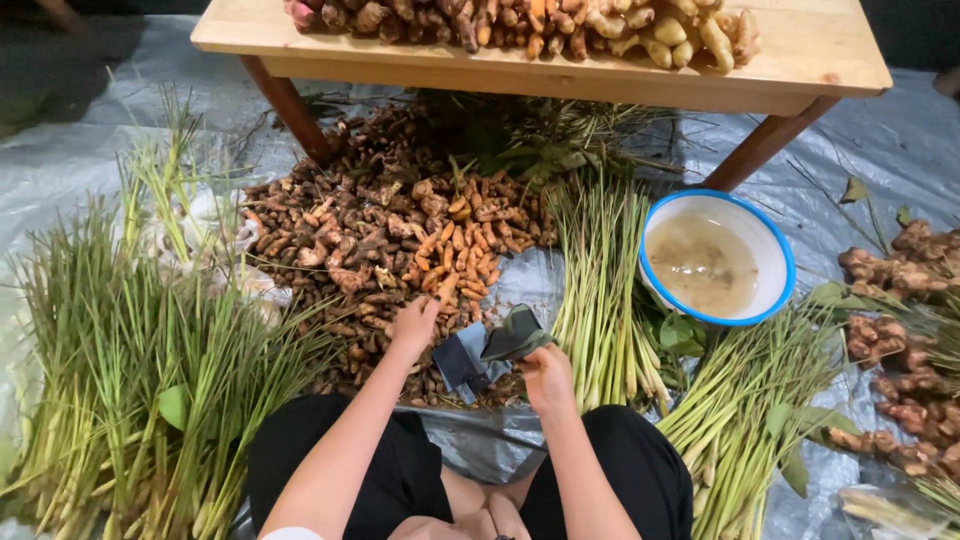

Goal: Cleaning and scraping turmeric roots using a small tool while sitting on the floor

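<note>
Roots lie heaped on the grey plastic sheet in front of a seated person, brown and knobbly at the back and left, brighter orange near the middle. The left hand reaches into the near edge of this heap, fingers curled down over a small piece; whether its grip has closed on one root or only rests on the pile I cannot tell. The right hand is clenched around the lower end of a dark green folded cloth, which sticks up and leftward from the fist. Just beside it, between the two hands, a dark blue piece of fabric lies on the roots.

The roots look hard, light and irregular, likely dusty with soil, so a pinch across the thicker middle of one piece should hold better than a grab at a thin, brittle tip. The cloth is soft and limp; it sags wherever it is not held, so gathering it in the fist suits it.

Bundles of lemongrass fan out on the left, with more stalks right of the hands and further right. A white bowl with a blue rim holds cloudy water. Behind stands a wooden worktop carrying more roots, and ginger-like clumps lie at the far right.
</note>
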